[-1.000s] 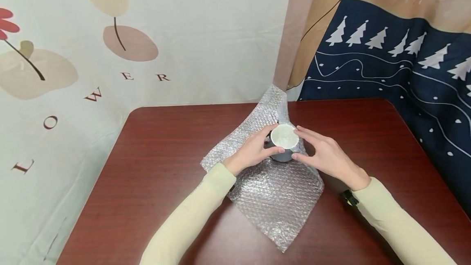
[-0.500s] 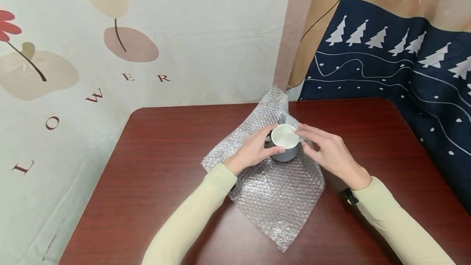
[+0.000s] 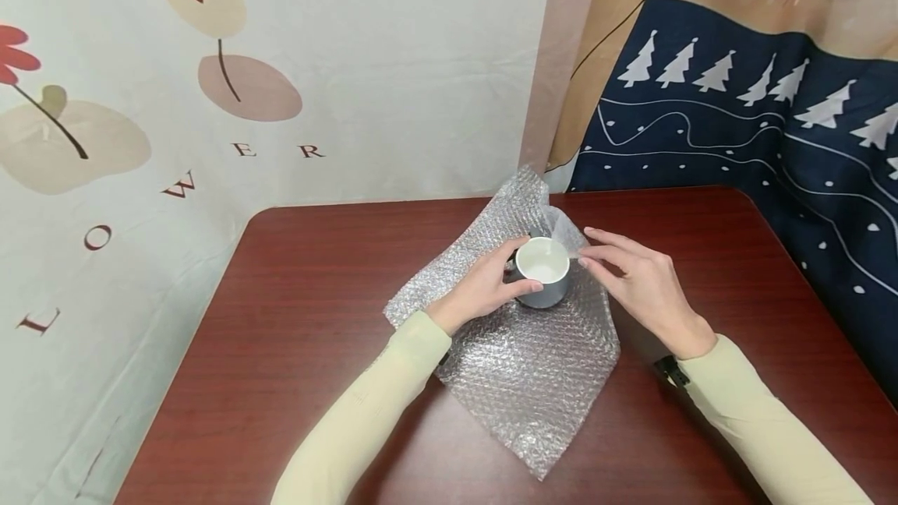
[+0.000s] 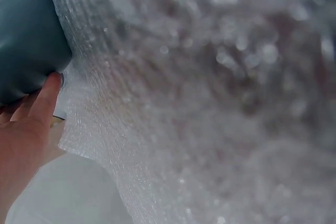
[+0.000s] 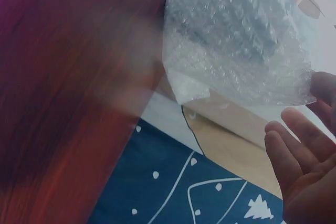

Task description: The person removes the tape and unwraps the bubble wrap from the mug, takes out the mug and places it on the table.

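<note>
A grey mug [image 3: 542, 296] with a white inside stands upright on a sheet of bubble wrap [image 3: 536, 388], its handle towards the left hand. The left hand [image 3: 484, 280] grips the mug from the left, thumb at the near side and fingers at the far side. Seen from the left wrist, the fingers [image 4: 47, 98] lie against the mug's grey wall [image 4: 29, 35]. Between thumb and finger, the right hand [image 3: 644, 287] pinches a corner of the wrap, lifted beside the mug's rim. In the right wrist view that raised bubble wrap [image 5: 236, 51] stretches from the fingertips, the other fingers apart from it.
The bubble wrap lies diagonally on a dark red wooden table [image 3: 295, 318], one corner pointing at the near edge. Behind stand a pale curtain [image 3: 393, 68] with flower prints and a navy cloth [image 3: 701, 123] with white trees.
The right hand has left the mug's right side, taken hold of a bubble wrap corner and drawn it up and right. The left hand and mug have stayed in place.
</note>
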{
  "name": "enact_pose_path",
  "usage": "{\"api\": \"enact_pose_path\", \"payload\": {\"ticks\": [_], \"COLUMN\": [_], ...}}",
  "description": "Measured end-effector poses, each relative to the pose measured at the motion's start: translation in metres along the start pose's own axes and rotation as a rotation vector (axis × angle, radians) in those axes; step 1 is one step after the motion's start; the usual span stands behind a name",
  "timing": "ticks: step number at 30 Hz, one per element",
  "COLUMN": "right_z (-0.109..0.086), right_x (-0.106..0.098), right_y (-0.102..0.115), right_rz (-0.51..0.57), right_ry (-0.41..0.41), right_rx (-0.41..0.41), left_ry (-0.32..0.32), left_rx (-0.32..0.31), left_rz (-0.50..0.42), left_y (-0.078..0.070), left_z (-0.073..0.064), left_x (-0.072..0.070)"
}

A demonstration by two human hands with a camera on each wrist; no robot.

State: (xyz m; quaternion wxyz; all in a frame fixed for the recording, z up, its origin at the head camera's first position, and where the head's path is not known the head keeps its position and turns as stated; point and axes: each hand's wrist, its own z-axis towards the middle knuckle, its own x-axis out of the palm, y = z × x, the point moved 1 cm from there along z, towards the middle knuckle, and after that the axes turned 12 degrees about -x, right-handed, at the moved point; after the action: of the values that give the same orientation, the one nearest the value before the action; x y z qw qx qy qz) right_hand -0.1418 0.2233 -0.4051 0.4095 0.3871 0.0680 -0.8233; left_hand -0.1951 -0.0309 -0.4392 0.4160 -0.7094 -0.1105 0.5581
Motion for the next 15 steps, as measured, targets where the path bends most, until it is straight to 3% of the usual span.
{"api": "enact_pose_path", "payload": {"ticks": [8,15], "right_z": [-0.005,-0.012], "right_x": [-0.004,-0.010], "right_y": [-0.003,-0.008], "right_rz": [-0.049,-0.066], "right_ry": [0.000,0.002], "right_rx": [0.102,0.248], "left_ry": [0.000,0.003], "left_rx": [-0.007,-0.009], "left_rz": [0.004,0.002], "left_y": [0.002,0.001], "left_z": [0.000,-0.001], "left_x": [0.001,0.000]}}
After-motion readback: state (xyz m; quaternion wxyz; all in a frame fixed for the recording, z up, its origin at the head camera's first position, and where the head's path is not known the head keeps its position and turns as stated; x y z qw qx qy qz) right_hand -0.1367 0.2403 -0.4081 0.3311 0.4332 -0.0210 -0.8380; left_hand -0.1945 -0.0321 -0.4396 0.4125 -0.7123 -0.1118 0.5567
